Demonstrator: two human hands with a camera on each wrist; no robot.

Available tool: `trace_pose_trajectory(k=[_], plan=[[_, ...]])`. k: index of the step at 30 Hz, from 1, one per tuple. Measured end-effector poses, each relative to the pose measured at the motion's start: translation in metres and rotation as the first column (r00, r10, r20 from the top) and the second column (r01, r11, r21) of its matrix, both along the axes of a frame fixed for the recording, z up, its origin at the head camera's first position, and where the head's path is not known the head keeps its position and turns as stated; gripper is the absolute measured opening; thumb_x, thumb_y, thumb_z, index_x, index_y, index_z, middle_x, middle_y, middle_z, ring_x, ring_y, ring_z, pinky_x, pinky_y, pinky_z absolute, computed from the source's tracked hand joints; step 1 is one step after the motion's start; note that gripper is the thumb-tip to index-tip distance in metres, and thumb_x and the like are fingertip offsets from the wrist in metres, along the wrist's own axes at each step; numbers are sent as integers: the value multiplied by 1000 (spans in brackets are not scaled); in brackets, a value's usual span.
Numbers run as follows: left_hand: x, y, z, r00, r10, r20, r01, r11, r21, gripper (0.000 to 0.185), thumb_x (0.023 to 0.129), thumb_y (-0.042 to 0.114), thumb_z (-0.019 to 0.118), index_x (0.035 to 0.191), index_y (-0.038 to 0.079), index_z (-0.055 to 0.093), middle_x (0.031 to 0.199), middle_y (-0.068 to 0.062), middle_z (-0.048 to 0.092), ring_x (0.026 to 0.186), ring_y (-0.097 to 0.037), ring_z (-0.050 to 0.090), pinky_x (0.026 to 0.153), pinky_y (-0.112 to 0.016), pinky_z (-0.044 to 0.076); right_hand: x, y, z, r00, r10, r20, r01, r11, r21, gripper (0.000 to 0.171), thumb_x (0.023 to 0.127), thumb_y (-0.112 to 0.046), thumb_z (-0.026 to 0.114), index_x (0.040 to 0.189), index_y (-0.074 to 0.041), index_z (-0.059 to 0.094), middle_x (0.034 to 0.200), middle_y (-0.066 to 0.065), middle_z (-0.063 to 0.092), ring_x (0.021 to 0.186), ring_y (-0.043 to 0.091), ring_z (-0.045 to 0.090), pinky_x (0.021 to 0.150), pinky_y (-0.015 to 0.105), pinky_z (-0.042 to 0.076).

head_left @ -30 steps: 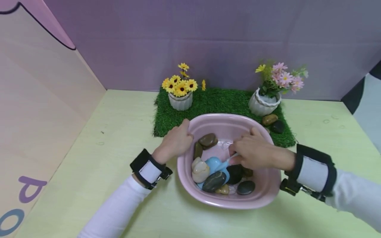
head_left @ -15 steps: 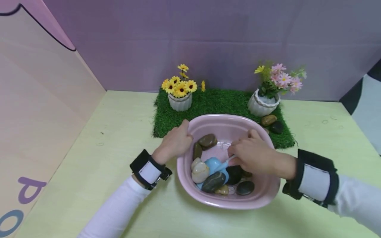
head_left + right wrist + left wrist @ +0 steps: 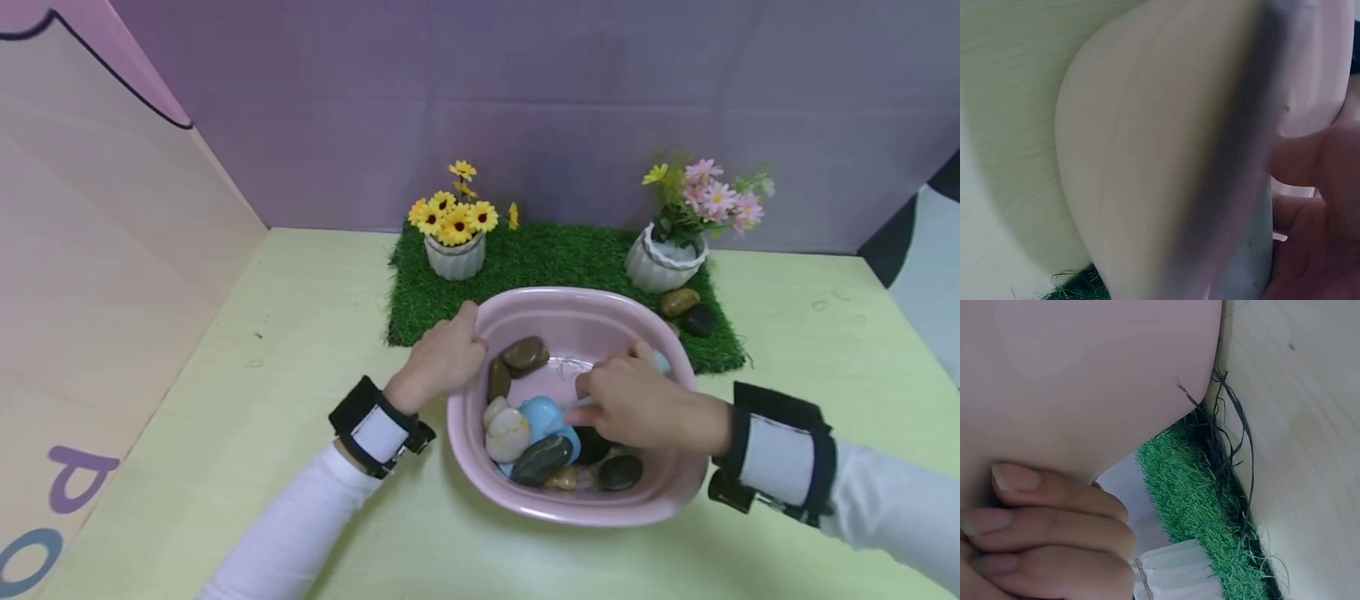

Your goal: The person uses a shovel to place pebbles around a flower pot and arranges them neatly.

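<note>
While the small light-blue plastic scoop (image 3: 546,417) lies half buried among smooth river pebbles (image 3: 540,457) inside the pink oval plastic basin (image 3: 570,510), the right hand (image 3: 637,400) curls its fingers round the scoop's thin handle. It looks light and stiff (probably slick among the stones), best taken by that handle. The left hand (image 3: 442,358) grips the basin's far-left rim. Behind the basin lies a green artificial-grass mat (image 3: 540,250) with two white flower pots (image 3: 454,254).
</note>
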State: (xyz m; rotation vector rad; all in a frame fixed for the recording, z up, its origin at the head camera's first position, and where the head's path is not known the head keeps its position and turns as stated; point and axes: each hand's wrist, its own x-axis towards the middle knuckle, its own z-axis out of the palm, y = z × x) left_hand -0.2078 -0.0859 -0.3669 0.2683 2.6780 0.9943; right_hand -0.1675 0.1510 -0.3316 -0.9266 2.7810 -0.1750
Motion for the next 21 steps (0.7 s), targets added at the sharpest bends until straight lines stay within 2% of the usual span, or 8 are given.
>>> trace_pose_trajectory(k=[6,12,21], plan=[[0,0,-1,1000,3,-3,-3,1000,-2,45,99,16,41,141,2,37,99,-20,66,58,-18,66,44,-29,52,-6,6,-1,998,27,58,-26,999,-18,20,89,-42,67,78,-26,68,73,-13,64,74,11,60,78,45,33],[0,1,0,1000,2,-16,-2,1000,-7,43,97,15,42,138,2,39,100,-21,66,58,-17,67,45,-29,52,-8,8,2,992,28,121,-25,999,-33,20,90,-43,65,87,-25,71,83,-11,70,82,14,63,84,51,34],[2,1,2,1000,3,-21,-3,1000,-2,43,97,15,42,138,1,40,99,-21,67,58,-17,67,43,-28,51,-8,7,5,982,28,186,-13,996,-84,18,92,-41,64,83,-26,69,72,-16,61,74,7,53,88,54,32]])
